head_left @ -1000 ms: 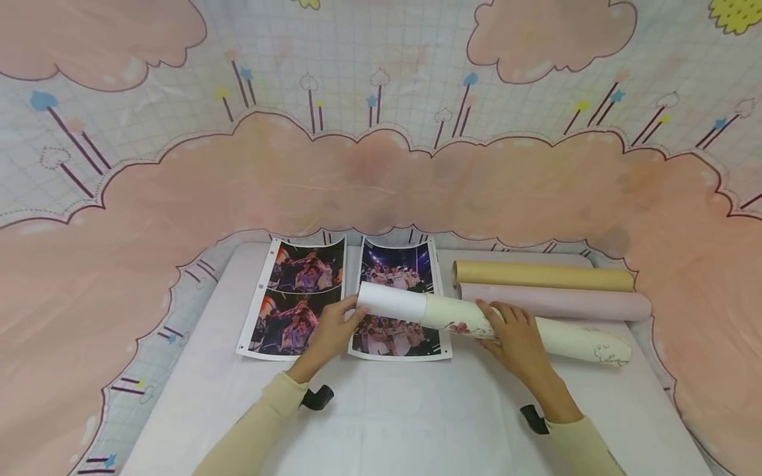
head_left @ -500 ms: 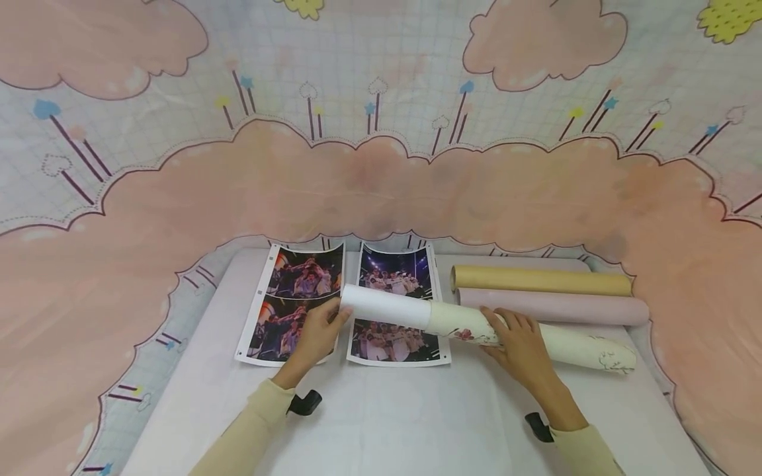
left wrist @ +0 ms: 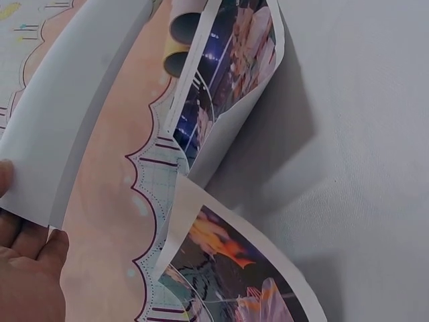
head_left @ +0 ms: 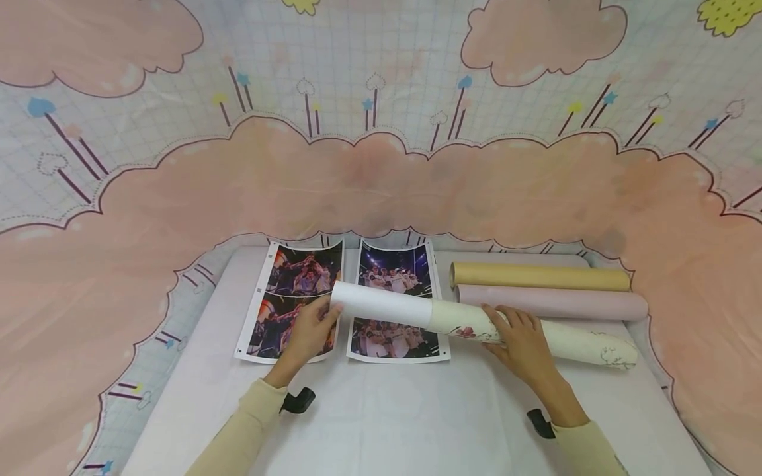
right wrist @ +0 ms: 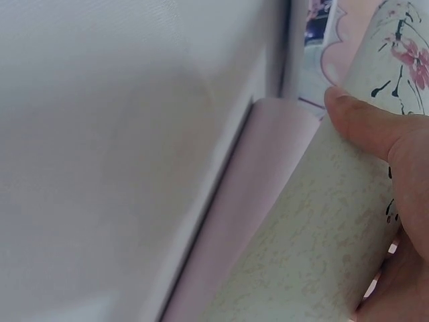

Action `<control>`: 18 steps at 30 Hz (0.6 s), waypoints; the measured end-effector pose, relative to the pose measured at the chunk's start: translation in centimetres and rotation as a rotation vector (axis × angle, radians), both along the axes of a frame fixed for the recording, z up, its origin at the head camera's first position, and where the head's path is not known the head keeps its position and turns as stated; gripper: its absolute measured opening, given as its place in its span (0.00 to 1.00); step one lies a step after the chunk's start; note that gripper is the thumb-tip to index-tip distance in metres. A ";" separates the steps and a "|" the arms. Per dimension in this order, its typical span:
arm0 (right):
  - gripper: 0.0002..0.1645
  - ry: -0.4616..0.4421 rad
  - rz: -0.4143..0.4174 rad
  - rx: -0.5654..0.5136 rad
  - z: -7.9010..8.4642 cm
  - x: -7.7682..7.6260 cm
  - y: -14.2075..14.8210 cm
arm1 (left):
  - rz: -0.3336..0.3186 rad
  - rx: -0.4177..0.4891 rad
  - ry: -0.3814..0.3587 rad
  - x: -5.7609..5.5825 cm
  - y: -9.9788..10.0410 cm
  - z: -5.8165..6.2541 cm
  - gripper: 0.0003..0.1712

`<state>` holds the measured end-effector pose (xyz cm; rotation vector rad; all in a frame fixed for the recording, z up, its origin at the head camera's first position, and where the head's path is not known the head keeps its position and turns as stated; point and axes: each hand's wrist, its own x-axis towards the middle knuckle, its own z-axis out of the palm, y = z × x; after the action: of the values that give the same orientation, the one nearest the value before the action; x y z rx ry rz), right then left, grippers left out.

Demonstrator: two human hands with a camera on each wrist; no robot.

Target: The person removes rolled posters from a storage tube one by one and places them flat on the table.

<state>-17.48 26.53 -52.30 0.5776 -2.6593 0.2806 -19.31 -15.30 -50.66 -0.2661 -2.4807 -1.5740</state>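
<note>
My left hand (head_left: 306, 330) pinches the left end of a white paper roll (head_left: 381, 304). That white roll sticks out of a cream floral-patterned tube (head_left: 586, 342), slanting slightly down to the right. Around the middle of the tube my right hand (head_left: 522, 338) grips, thumb beneath and fingers over the top. In the left wrist view, the fingers hold the edge of the white roll (left wrist: 74, 107). The right wrist view has the thumb lying along the floral tube (right wrist: 301, 235). How far the white roll reaches inside the tube is hidden.
Two sheets of printed photos, a left one (head_left: 276, 330) and a right one (head_left: 395, 344), lie on the white table (head_left: 417, 416), curling at the edges. Behind the tube lie a pink roll (head_left: 553, 302) and a yellow roll (head_left: 542, 276). A patterned cloth (head_left: 381, 185) hangs behind.
My left hand has moved left with the end of the white paper roll, and more of it shows outside the tube. The right hand keeps its grip and has shifted only slightly right.
</note>
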 end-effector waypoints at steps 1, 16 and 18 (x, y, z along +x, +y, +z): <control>0.52 0.002 0.000 -0.003 0.0 0.0 0.1 | -0.006 0.013 -0.006 0.0 0.0 0.0 0.18; 0.53 0.039 -0.005 -0.005 -0.4 -0.1 1.1 | 0.012 0.040 -0.025 -0.1 -0.9 0.2 0.19; 0.53 0.045 -0.004 -0.003 -0.5 0.1 1.2 | 0.006 0.051 -0.051 0.0 -1.2 0.1 0.20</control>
<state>-17.42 27.74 -52.85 0.5709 -2.6164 0.2674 -19.28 -16.46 -50.59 -0.2124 -2.4721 -1.6598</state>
